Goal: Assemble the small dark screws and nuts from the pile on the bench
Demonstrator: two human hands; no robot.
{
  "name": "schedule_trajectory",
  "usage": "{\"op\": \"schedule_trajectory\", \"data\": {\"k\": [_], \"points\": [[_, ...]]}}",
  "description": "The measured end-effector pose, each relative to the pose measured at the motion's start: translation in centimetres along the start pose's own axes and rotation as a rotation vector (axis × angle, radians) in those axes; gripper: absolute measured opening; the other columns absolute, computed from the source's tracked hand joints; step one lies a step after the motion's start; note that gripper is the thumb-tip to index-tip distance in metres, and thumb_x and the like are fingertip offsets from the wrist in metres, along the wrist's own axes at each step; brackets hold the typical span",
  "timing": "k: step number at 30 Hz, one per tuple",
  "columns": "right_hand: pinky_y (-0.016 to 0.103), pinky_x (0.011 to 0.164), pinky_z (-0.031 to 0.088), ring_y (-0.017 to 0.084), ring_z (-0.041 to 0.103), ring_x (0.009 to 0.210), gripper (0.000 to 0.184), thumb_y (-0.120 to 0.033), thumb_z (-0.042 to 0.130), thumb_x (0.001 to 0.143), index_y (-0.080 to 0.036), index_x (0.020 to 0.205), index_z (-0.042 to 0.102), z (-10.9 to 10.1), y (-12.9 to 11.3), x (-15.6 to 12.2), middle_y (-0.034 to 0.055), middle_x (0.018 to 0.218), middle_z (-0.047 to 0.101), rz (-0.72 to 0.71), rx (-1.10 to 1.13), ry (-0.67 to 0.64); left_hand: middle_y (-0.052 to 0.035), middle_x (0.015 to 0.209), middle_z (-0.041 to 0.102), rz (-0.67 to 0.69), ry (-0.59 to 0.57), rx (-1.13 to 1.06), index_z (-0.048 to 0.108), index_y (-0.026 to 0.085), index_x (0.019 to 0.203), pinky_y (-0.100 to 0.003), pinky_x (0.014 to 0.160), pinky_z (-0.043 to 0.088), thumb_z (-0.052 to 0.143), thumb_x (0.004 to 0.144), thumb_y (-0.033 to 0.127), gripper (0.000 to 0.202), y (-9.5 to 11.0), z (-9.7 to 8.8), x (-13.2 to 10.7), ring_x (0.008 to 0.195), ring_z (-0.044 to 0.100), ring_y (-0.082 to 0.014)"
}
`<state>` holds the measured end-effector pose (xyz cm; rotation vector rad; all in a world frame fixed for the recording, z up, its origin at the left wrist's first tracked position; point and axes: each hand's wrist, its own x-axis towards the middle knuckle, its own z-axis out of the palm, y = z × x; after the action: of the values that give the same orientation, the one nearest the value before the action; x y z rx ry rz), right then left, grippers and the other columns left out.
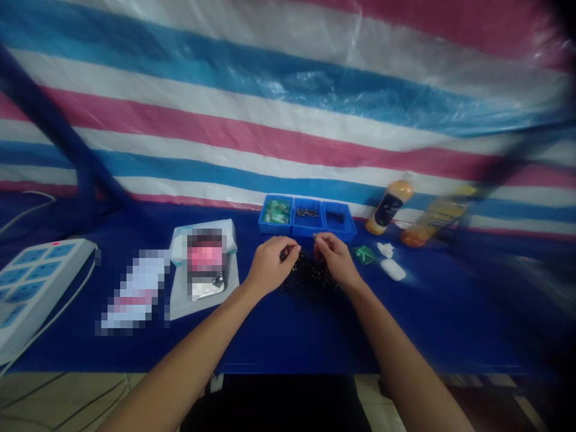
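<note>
My left hand [272,262] is closed in a pinch over the blue table, with a dark thing partly hidden in its fingers. Just to its right, my right hand [335,257] pinches something small and greyish that I cannot make out. Beneath and between both hands lies a loose pile of small black parts [321,275], some with shiny bits. Behind the hands three blue bins stand side by side. The left bin [275,227] holds green packets, the middle bin [308,228] small metallic pieces, and the right bin [341,231] dark pieces.
Two bottles [390,204] stand at the back right. Near them lie a green wrapper [364,254] and a white rounded case [393,269]. On the left are a white pack [227,237], blurred-out items and a power strip [40,282]. A striped sheet [270,132] hangs behind.
</note>
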<state>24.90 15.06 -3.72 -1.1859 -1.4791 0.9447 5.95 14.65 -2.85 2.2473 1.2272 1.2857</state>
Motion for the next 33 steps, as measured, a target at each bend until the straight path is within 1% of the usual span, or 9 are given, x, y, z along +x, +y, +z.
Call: {"op": "schedule_trajectory", "data": {"k": [2,4,7,11,14,18,23,26,33], "points": [[0.027,0.065,0.046,0.014,0.055,0.066,0.047,-0.047,0.058,0.086,-0.021,0.124,0.051,-0.2,0.2,0.2,0.0021,0.087,0.063,-0.062,0.019,0.076,-0.0015,0.078,0.065,0.004,-0.014,0.017,0.064,0.020,0.086,-0.031,0.071,0.046,0.052,0.093,0.028,0.017,-0.1,0.1,0.0,0.073,0.059,-0.0159],[0.027,0.064,0.045,0.014,0.055,0.067,0.049,-0.042,0.058,0.086,-0.022,0.130,0.050,-0.5,0.3,0.3,0.0037,0.091,0.064,-0.106,-0.090,0.111,-0.0020,0.079,0.066,-0.004,-0.023,0.032,0.064,0.020,0.086,-0.031,0.072,0.046,0.051,0.093,0.029,0.017,-0.3,0.3,-0.1,0.073,0.059,-0.0166],[0.029,0.070,0.045,0.016,0.057,0.071,0.030,-0.035,0.053,0.088,-0.020,0.112,0.065,-1.3,0.5,0.2,0.0038,0.086,0.066,-0.142,-0.359,0.091,-0.0029,0.081,0.066,-0.031,-0.032,0.077,0.065,0.021,0.089,-0.033,0.073,0.046,0.050,0.093,0.028,0.017,-0.9,0.5,-0.2,0.077,0.060,-0.0182],[0.035,0.084,0.042,0.021,0.057,0.090,0.019,-0.031,0.056,0.087,-0.025,0.093,0.073,-1.5,0.7,-0.2,0.0038,0.097,0.068,-0.149,-0.661,-0.079,-0.0038,0.089,0.067,-0.075,-0.077,0.209,0.066,0.022,0.091,-0.037,0.078,0.045,0.052,0.091,0.025,0.014,-1.7,0.7,-0.2,0.087,0.059,-0.0228],[0.040,0.082,0.039,0.025,0.053,0.096,0.018,-0.037,0.060,0.085,-0.030,0.093,0.074,-1.1,0.6,-0.6,0.0040,0.101,0.067,-0.101,-0.839,-0.163,-0.0046,0.094,0.067,-0.112,-0.109,0.289,0.067,0.023,0.092,-0.040,0.078,0.044,0.055,0.090,0.026,0.013,-2.0,0.8,-0.3,0.089,0.058,-0.0255],[0.039,0.080,0.037,0.025,0.051,0.095,0.017,-0.034,0.060,0.087,-0.030,0.095,0.075,-0.4,0.6,-0.8,0.0054,0.101,0.066,-0.082,-0.934,-0.169,-0.0056,0.096,0.067,-0.118,-0.101,0.305,0.068,0.023,0.093,-0.040,0.078,0.044,0.056,0.090,0.028,0.013,-2.1,1.1,-0.5,0.092,0.057,-0.0264],[0.039,0.079,0.036,0.026,0.051,0.097,0.015,-0.030,0.057,0.088,-0.026,0.091,0.072,0.2,0.9,-0.6,0.0063,0.100,0.066,-0.085,-0.935,-0.141,-0.0054,0.095,0.067,-0.097,-0.105,0.299,0.068,0.022,0.093,-0.039,0.079,0.045,0.056,0.090,0.028,0.014,-2.0,1.2,-0.5,0.090,0.057,-0.0253],[0.041,0.083,0.037,0.026,0.053,0.099,0.015,-0.028,0.054,0.090,-0.025,0.092,0.068,0.2,0.9,-0.5,0.0055,0.101,0.067,-0.090,-0.859,-0.105,-0.0051,0.096,0.067,-0.094,-0.102,0.277,0.068,0.023,0.094,-0.040,0.081,0.044,0.054,0.092,0.029,0.015,-1.9,1.2,-0.4,0.090,0.057,-0.0250],[0.031,0.085,0.045,0.018,0.062,0.089,0.015,-0.031,0.058,0.088,-0.022,0.095,0.067,0.1,-0.2,-0.5,0.0031,0.096,0.069,-0.196,-0.326,-0.082,-0.0038,0.102,0.066,-0.048,-0.172,0.189,0.067,0.024,0.100,-0.039,0.082,0.041,0.044,0.098,0.037,0.027,-1.0,0.8,-0.3,0.095,0.055,-0.0236]]}}
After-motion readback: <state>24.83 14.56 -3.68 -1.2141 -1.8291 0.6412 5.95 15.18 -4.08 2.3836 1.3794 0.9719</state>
